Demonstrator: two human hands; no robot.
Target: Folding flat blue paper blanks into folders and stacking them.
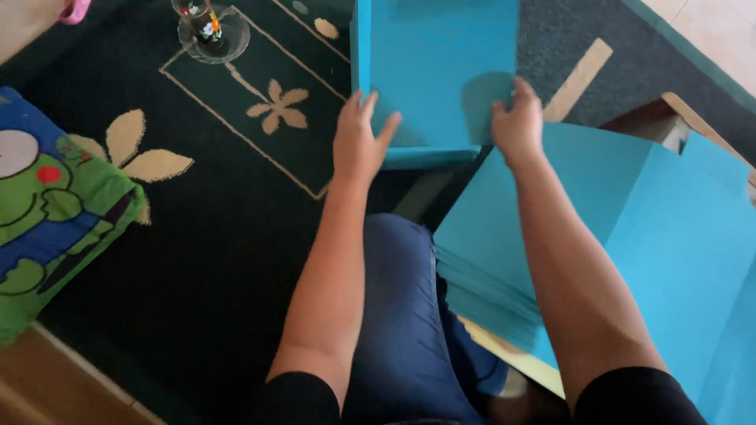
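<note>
My left hand (359,138) lies with spread fingers on the near left corner of a blue box (433,47) that sits on the dark carpet ahead of me. My right hand (517,124) presses on the box's near right part, fingers curled over its surface. To my right lies a thick stack of flat blue card sheets (654,228), fanned at its near edge, under my right forearm. My knee in dark blue trousers (402,315) sits between my arms.
A dark green carpet (236,236) with a beige flower pattern covers the floor. A glass (211,30) stands at the top left. A green and blue frog cushion (55,212) lies at the left. Brown cardboard (677,110) shows behind the stack.
</note>
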